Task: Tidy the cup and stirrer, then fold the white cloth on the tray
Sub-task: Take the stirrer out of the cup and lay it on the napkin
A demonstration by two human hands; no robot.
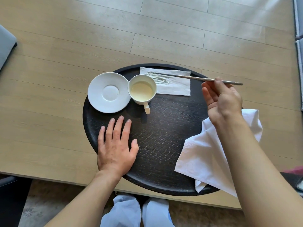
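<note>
A round dark tray (160, 145) lies on the wooden table. On its far left stands an empty white saucer (108, 92). Right beside it is a white cup (142, 90) with pale liquid, its handle pointing toward me. My right hand (221, 102) pinches a long thin metal stirrer (188, 77) near its right end; its tip hovers over a folded paper napkin (173, 84) behind the cup. The crumpled white cloth (205, 154) drapes over the tray's right edge, partly under my right forearm. My left hand (116, 143) rests flat and open on the tray's near left.
The wooden table (49, 79) extends far and to both sides; its near edge runs just below the tray. Grey upholstery (6, 45) shows at the far left and along the right border. My knees are below the table edge.
</note>
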